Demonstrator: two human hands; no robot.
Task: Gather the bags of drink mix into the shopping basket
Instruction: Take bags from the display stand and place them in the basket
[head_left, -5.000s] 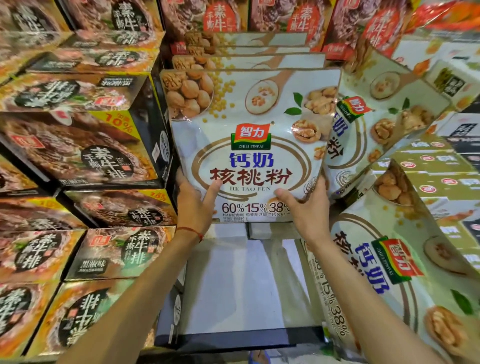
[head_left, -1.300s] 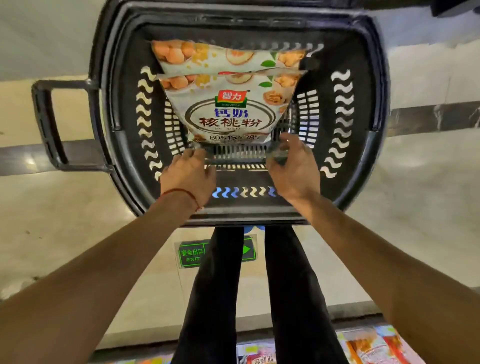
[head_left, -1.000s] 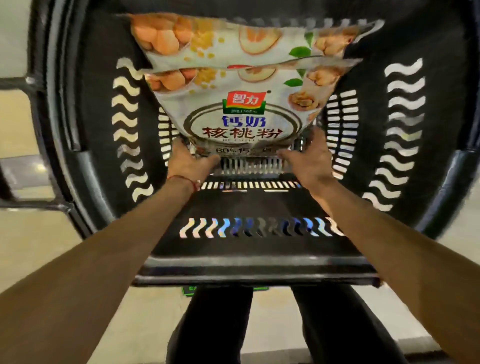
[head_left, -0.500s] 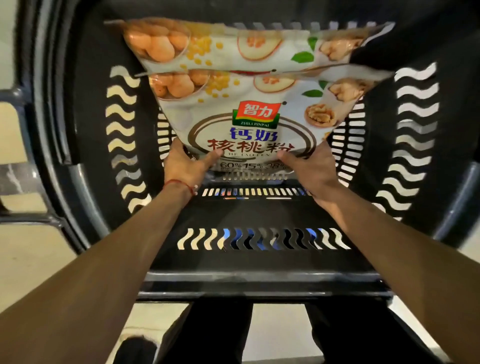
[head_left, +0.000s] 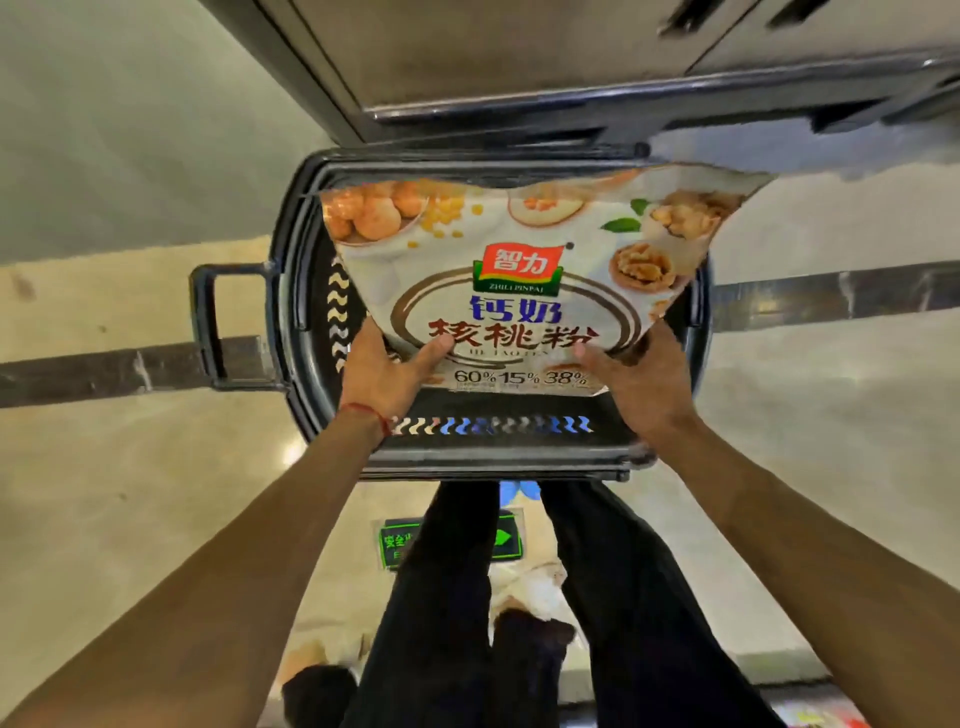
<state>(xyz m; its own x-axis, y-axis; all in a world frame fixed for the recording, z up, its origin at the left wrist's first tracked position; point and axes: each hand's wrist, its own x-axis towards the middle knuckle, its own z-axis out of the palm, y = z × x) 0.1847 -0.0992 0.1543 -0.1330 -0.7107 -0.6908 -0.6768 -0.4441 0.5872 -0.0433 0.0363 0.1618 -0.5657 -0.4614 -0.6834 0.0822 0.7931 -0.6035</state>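
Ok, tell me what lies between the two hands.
In the head view, the bottom part of the drink mix bag spans from the left hand to the right hand; both grip it.

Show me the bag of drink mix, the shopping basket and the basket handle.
bag of drink mix (head_left: 518, 269), head view, red logo on its front.
shopping basket (head_left: 493, 460), head view, near rim.
basket handle (head_left: 203, 327), head view, outer bar.

The person wears a red thread bracelet (head_left: 370, 415) and black trousers (head_left: 441, 597)
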